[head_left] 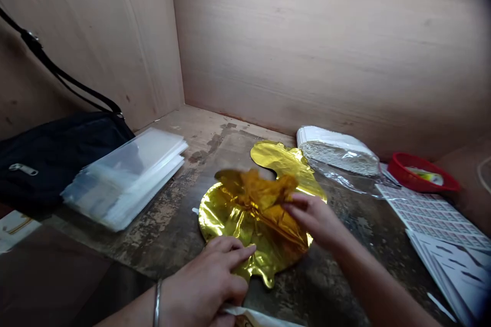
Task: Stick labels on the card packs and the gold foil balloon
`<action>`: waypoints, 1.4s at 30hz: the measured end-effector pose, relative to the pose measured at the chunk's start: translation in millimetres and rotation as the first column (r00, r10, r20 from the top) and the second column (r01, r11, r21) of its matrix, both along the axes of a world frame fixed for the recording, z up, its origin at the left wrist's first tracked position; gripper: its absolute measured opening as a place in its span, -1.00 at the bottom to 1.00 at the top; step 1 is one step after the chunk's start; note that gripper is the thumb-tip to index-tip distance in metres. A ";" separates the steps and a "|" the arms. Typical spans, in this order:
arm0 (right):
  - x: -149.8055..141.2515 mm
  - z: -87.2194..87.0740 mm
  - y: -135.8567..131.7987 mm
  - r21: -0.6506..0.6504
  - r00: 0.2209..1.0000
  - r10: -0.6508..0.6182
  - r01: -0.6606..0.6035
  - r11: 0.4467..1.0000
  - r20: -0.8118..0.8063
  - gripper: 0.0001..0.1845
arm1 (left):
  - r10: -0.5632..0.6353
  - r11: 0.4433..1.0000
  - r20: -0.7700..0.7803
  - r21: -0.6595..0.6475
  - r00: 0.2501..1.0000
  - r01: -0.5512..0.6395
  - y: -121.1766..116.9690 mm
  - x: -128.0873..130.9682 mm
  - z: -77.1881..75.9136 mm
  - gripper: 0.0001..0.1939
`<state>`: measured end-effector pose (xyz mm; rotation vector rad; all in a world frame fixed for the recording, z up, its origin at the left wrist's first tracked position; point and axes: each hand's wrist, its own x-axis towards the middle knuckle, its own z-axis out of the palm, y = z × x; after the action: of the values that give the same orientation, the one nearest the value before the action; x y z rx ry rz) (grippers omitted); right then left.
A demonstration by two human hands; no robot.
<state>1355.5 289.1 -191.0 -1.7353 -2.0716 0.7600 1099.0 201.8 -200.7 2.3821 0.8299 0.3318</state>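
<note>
Gold foil balloon point(255, 225), crumpled, lies on the scarred wooden bench point(169, 235); my right hand point(314, 219) pinches its bunched fold while my left hand point(203, 278) rests open against its lower edge.

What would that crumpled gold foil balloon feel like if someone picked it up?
The gold foil balloon looks flat and deeply creased, so it would probably flop rather than keep its shape. Its thin, crinkled film suggests it is very light for its size. Its glossy surface might also slide easily across the worn tabletop.
</note>
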 end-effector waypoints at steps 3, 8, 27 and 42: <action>30.7 10.2 65.2 0.105 0.952 -0.281 0.269 0.957 0.124 -0.72 | -0.052 0.999 0.074 0.008 0.996 0.051 5.1 -0.7 -17.5 -0.82; 65.3 8.6 122.9 0.276 0.791 -0.552 0.486 0.829 0.265 -0.74 | -0.038 0.999 0.124 0.040 0.992 0.033 11.4 3.7 -43.0 -0.71; -4.2 5.9 -151.9 -0.390 0.593 -0.492 0.302 0.870 -0.638 -0.62 | 0.684 0.379 0.252 -0.925 0.685 -0.039 -20.2 12.0 12.5 -0.68; -11.3 5.7 -161.1 -0.236 0.493 -0.412 0.379 0.895 -0.766 -0.45 | 0.859 0.452 0.371 -0.873 0.353 -0.183 -70.0 27.1 1.5 -0.57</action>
<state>1344.2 128.0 -185.3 -1.3820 -0.9823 1.1483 1126.0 131.8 -199.2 0.8469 1.0552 1.0736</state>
